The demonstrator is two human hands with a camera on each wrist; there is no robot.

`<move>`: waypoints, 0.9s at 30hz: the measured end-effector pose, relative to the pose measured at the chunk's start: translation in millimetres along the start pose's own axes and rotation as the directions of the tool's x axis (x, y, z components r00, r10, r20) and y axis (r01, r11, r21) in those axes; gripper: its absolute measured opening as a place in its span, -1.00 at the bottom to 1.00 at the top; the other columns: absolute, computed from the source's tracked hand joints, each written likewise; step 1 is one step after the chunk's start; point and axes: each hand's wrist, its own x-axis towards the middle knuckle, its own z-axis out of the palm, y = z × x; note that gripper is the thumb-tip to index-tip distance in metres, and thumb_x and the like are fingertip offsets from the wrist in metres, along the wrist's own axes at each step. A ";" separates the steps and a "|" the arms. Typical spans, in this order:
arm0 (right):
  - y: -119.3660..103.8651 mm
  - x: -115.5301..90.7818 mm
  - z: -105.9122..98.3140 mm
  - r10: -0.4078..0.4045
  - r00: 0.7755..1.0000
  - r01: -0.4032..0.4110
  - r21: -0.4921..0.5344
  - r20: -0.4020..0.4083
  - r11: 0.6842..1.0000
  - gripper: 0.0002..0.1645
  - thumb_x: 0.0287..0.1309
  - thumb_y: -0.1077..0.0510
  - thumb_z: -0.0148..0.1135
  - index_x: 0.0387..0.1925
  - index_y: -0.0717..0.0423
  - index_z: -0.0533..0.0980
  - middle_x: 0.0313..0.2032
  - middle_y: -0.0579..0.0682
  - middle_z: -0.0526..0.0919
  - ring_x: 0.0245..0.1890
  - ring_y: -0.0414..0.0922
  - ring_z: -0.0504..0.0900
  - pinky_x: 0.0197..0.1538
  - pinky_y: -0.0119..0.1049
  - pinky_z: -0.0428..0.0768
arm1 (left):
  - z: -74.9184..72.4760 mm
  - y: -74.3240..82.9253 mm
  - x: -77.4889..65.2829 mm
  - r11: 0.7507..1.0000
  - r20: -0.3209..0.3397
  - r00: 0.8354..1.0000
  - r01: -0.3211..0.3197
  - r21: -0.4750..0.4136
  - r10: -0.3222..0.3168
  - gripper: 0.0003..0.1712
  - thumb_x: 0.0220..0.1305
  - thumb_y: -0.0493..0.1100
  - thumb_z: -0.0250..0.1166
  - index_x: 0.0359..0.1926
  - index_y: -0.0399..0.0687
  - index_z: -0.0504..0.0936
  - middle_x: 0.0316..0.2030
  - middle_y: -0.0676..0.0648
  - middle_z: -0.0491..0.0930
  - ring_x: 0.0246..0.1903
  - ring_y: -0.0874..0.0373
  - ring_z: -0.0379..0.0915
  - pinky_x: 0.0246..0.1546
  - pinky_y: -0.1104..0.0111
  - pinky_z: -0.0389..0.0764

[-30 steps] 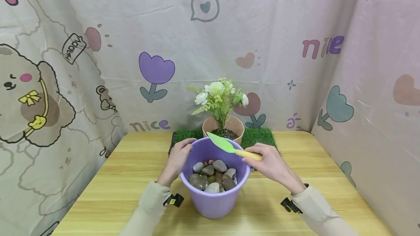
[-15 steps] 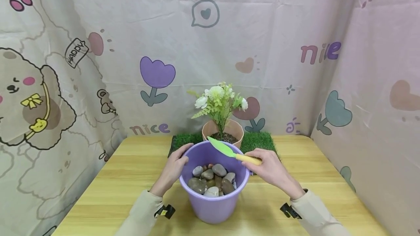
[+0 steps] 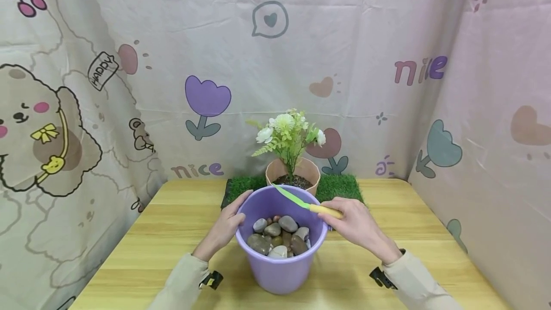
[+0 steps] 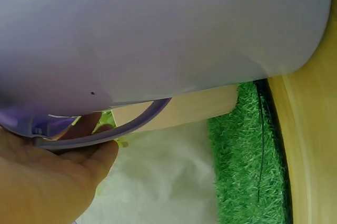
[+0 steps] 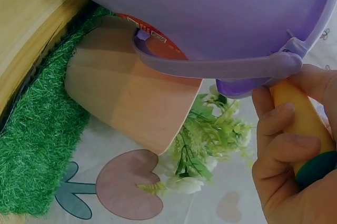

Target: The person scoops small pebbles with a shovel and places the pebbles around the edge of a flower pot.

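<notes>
A purple bucket [image 3: 281,271] stands at the middle of the table, several smooth stones [image 3: 275,238] lying in its bottom. My left hand [image 3: 225,228] grips the rim on the left, with the thumb over the edge; in the left wrist view its fingers are by the end of the bucket's carrying handle [image 4: 126,127]. My right hand [image 3: 355,221] holds a small trowel by its yellow handle [image 5: 297,113] at the right rim. The trowel's green blade [image 3: 289,196] points left over the bucket's far rim, nearly edge-on.
Close behind the bucket, a pinkish plant pot [image 3: 309,172] holds white flowers and greenery [image 3: 286,133] in dark soil. The pot is on a strip of artificial grass [image 3: 340,188] at the wooden table's [image 3: 387,233] back. Printed cloth [image 3: 267,71] hangs behind and at both sides.
My left hand has shifted slightly left and nearer along the rim. The trowel blade has rolled, showing a narrower face. The whole head view has shifted down a little.
</notes>
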 end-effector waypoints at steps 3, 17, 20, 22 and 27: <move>-1.1 -0.2 -0.7 -0.003 1.000 0.003 -0.015 0.002 1.000 -0.76 0.08 0.00 0.41 -0.20 -0.05 0.73 -0.42 -0.29 0.65 -0.50 -0.42 0.48 -0.42 -0.46 0.46 | -1.5 -1.4 1.2 1.000 0.016 1.000 -0.017 0.001 0.017 -0.19 0.12 -0.37 -0.05 0.47 -0.04 0.23 0.38 -0.21 0.33 0.23 -0.13 0.40 0.14 0.12 0.46; -5.4 7.3 -7.0 0.049 0.996 -0.053 0.050 0.080 0.997 -0.80 0.01 -0.02 0.46 -0.28 -0.11 0.72 -0.49 -0.28 0.65 -0.55 -0.35 0.48 -0.50 -0.44 0.49 | -7.1 -6.9 -3.7 0.998 0.087 0.995 -0.050 -0.041 0.053 -0.17 0.16 -0.29 -0.01 0.51 0.04 0.13 0.40 -0.20 0.28 0.20 -0.13 0.44 0.07 0.29 0.50; -6.6 8.7 -7.3 0.058 0.994 -0.063 0.046 0.087 0.997 -0.82 0.01 0.01 0.45 -0.28 -0.11 0.72 -0.49 -0.28 0.64 -0.56 -0.35 0.48 -0.51 -0.44 0.49 | -6.6 -7.9 -3.7 0.998 0.083 0.995 -0.055 -0.042 0.059 -0.17 0.16 -0.29 -0.02 0.51 0.08 0.12 0.41 -0.19 0.26 0.22 -0.14 0.41 0.09 0.27 0.50; -7.1 9.5 -6.8 0.059 0.995 -0.062 0.037 0.084 0.997 -0.82 0.02 0.01 0.45 -0.28 -0.11 0.72 -0.49 -0.27 0.64 -0.57 -0.36 0.48 -0.52 -0.44 0.48 | -6.0 -8.5 -3.7 0.997 0.077 0.995 -0.058 -0.045 0.061 -0.17 0.16 -0.29 -0.03 0.51 0.10 0.13 0.43 -0.16 0.24 0.24 -0.13 0.39 0.12 0.24 0.48; -8.0 11.2 -5.5 0.029 0.997 -0.031 0.025 0.077 0.999 -0.83 0.07 -0.01 0.41 -0.27 -0.11 0.73 -0.49 -0.29 0.67 -0.60 -0.42 0.50 -0.52 -0.46 0.48 | -3.7 -9.1 -4.7 0.995 0.056 0.996 -0.068 -0.074 0.072 -0.14 0.11 -0.31 -0.07 0.51 0.10 0.14 0.44 -0.14 0.22 0.29 -0.14 0.32 0.20 0.13 0.40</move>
